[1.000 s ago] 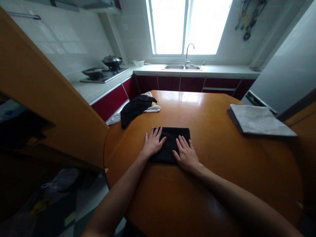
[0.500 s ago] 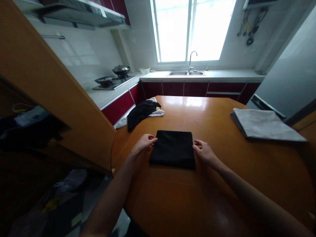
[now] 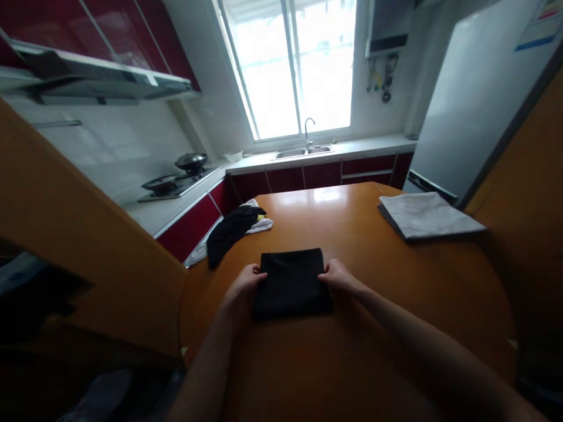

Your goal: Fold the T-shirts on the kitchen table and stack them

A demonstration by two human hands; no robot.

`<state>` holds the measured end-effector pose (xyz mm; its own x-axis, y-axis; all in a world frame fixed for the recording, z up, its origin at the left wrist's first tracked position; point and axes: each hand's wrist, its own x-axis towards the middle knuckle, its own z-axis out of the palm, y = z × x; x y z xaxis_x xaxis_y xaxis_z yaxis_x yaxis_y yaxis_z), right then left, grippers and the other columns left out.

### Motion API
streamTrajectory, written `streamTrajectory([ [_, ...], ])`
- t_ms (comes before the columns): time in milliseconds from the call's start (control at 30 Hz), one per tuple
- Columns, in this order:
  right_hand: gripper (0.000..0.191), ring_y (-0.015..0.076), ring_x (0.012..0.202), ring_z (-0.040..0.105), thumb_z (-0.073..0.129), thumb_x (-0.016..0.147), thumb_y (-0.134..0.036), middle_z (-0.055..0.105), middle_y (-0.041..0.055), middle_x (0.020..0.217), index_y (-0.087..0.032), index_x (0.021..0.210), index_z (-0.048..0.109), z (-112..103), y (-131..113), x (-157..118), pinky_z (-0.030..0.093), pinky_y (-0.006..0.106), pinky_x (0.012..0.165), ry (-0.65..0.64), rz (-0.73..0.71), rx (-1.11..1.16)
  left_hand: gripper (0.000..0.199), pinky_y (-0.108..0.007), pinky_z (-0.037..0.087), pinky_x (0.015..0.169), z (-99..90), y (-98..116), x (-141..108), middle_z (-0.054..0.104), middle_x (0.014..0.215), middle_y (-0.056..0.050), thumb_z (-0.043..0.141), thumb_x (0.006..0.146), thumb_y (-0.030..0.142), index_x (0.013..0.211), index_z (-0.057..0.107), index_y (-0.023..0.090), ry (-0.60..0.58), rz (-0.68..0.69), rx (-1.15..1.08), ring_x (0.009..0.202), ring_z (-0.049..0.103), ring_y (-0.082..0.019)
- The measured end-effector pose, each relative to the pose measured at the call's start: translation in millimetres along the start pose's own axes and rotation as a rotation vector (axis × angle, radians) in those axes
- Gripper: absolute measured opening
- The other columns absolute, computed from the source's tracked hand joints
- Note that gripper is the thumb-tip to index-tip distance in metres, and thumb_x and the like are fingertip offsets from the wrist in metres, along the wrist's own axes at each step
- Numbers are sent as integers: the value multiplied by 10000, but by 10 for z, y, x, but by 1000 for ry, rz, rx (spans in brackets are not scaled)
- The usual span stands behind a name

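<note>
Black cloth (image 3: 292, 287), folded, nearer left edge of desk (image 3: 347, 225) than right; left hand (image 3: 247, 280), right hand (image 3: 341, 275) pinching opposite sides. Step, seemingly: gripping. Next move calls for even, level hold.

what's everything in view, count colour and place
glossy wooden table: 1, brown, centre
flat folded cloth: 1, black, on table
crumpled cloth pile: 1, black with white and yellow, table's left edge
folded cloth stack: 1, light over dark grey, table's right
flat stove: 1, black, left
round metal pans: 2, dark grey, on stove
large glass window: 1, white frame, back
steel double sink: 1, silver, below window
tall fridge: 1, grey, right
glossy cabinets: several, dark red, back and left
left hand: 1, bare, flat cloth's left edge
right hand: 1, bare, flat cloth's right edge
</note>
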<state>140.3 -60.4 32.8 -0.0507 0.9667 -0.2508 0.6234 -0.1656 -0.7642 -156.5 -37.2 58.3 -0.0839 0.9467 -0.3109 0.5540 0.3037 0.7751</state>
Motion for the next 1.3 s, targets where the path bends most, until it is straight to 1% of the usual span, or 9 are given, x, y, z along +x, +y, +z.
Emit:
streamTrajectory([
  [200, 198, 237, 908, 665, 717, 682, -222, 712, 86, 937, -182, 855, 629, 55, -48, -75, 387, 240, 607, 134, -7, -35, 418, -205, 461, 514, -41, -9, -98, 717, 892, -71, 826, 680, 343, 979, 612, 146, 25, -18, -96, 696, 681, -172],
  [367, 192, 176, 741, 647, 723, 630, -154, 670, 26, 757, -173, 788, 616, 51, 102, 19, 410, 213, 557, 98, -15, 283, 813, -235, 539, 567, 32, 66, -196, 730, 1033, -75, 801, 711, 318, 1426, 417, 252, 32, 24, -257, 775, 731, -193],
  [433, 165, 150, 669, 633, 700, 646, -131, 643, -1, 687, -169, 776, 607, -22, 176, 46, 419, 199, 528, 86, -5, 352, 825, -280, 587, 651, 97, 171, -246, 732, 1076, -89, 805, 702, 359, 1438, 449, 248, -3, 122, -275, 886, 740, -231],
  [533, 146, 128, 635, 629, 671, 679, -110, 641, -9, 672, -165, 790, 594, -265, 301, 11, 433, 182, 514, 109, 7, 454, 674, -311, 606, 752, 253, 383, -284, 726, 1158, -115, 815, 670, 428, 1279, 637, 199, 36, 253, -207, 1042, 710, -277],
  [700, 181, 113, 613, 617, 688, 690, -99, 663, -8, 695, -163, 832, 596, -1001, 617, -149, 451, 182, 530, 193, -12, 556, 619, -312, 604, 732, 733, 882, -225, 764, 1039, -49, 763, 724, 479, 1291, 661, 251, 63, 392, -145, 980, 719, -264],
  [900, 173, 113, 622, 611, 688, 739, -87, 671, 13, 723, -149, 881, 610, -2289, 1160, -203, 445, 175, 524, 430, -78, 507, 672, -284, 582, 717, 1701, 1801, 31, 753, 839, -35, 711, 811, 435, 1412, 573, 168, 31, 658, -175, 839, 716, -217],
  [1033, 206, 118, 605, 611, 705, 772, -105, 700, 35, 785, -136, 967, 646, -3218, 1442, -80, 488, 210, 550, 569, -14, 293, 612, -278, 588, 721, 2452, 2478, 384, 758, 948, -65, 684, 852, 345, 1422, 564, 157, -14, 775, -268, 840, 711, -202],
  [1133, 233, 119, 635, 612, 704, 776, -83, 699, 57, 825, -104, 1004, 658, -3782, 1591, 88, 514, 229, 599, 651, 43, 139, 542, -281, 589, 770, 2975, 2922, 686, 731, 1128, -96, 678, 857, 265, 1385, 601, 172, 4, 890, -339, 903, 705, -195],
  [1300, 321, 128, 714, 623, 727, 744, -73, 696, 72, 863, -57, 1059, 668, -4318, 1854, 451, 527, 254, 706, 719, 114, 4, 552, -273, 584, 777, 3705, 3312, 1103, 709, 1220, -105, 656, 869, 204, 1414, 572, 175, -23, 853, -399, 896, 704, -181],
])
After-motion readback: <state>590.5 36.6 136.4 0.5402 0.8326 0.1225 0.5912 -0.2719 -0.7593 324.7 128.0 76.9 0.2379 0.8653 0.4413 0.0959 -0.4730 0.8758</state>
